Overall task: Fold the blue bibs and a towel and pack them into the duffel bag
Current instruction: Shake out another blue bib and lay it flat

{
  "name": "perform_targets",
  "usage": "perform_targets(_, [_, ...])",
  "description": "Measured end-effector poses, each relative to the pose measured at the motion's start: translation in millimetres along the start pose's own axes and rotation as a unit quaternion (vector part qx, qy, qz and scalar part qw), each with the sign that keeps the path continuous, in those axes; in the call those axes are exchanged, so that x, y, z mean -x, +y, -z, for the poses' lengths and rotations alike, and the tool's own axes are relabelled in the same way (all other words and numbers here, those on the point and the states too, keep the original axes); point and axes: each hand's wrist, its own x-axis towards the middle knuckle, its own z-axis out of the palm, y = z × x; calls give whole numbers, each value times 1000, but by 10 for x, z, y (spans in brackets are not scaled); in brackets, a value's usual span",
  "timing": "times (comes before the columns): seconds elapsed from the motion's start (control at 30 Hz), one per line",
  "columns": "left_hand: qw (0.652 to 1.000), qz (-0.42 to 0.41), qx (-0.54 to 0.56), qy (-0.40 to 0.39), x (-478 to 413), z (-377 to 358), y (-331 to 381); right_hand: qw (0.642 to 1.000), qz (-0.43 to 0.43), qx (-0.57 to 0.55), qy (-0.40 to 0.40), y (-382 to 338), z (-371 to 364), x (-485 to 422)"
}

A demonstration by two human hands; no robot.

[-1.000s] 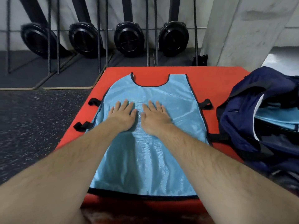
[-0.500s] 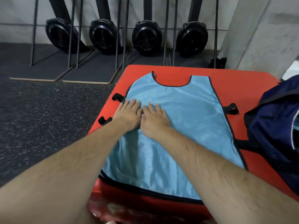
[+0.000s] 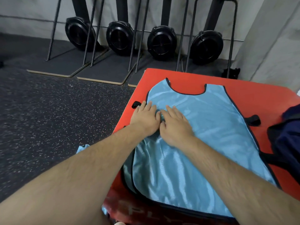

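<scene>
A red padded surface [image 3: 191, 78] carries a blue bib [image 3: 203, 135] lying flat, its long axis running away from the person, neckline at the far end and hem at the near edge. A navy duffel bag [image 3: 289, 140] sits just right of the bib. The left hand [image 3: 145, 118] and right hand [image 3: 175, 125] press flat on the bib's left part, fingers spread, gripping nothing.

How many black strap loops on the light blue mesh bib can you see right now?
2: one black strap loop at the light blue mesh bib's left edge by the left hand, one at its right edge. Arms may hide others.
</scene>
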Motion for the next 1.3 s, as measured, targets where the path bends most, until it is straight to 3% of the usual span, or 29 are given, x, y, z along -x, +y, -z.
perform_targets(0.23, [999, 10, 32, -37, -56, -58, -263, 997, -24, 1, -77, -39, -195, -39])
perform_targets(0.4, [995, 99, 5, -18, -92, 52, -542, 997, -21, 3, -80, -56, -153, -22])
perform_targets(0.5, [997, 29, -56, 45, -6, 97, -263, 998, -23, 5, -66, -63, -165, -11])
perform_targets(0.57, [999, -18, -4, 26, 56, 71, 45, 997, -10, 38, -72, -46, -156, 0])
perform_targets(0.63, [997, -9, 76, -33, 111, -43, 197, 993, 2, 67, -94, -41, -139, 18])
perform_targets(0.7, [995, 6, 84, -60, 150, -161, 158, 993, -21, 59, -98, -32, -106, 54])
perform_targets(0.9, [998, -5, -43, -51, 213, -215, 36, 992, -98, 1, -76, 537, 100, 485])
perform_targets(1.1, [996, -13, -65, -66, 224, -166, 58, 979, -187, 21, -72, 1421, 354, 965])
perform_targets(1.23, [996, -12, -88, -31, 283, -150, 247, 978, -201, 41, -40, 1470, 388, 1071])
perform_targets(1.3, [996, -50, -65, -19, 426, -168, 581, 984, -171, 52, -7, 1232, 369, 1087])
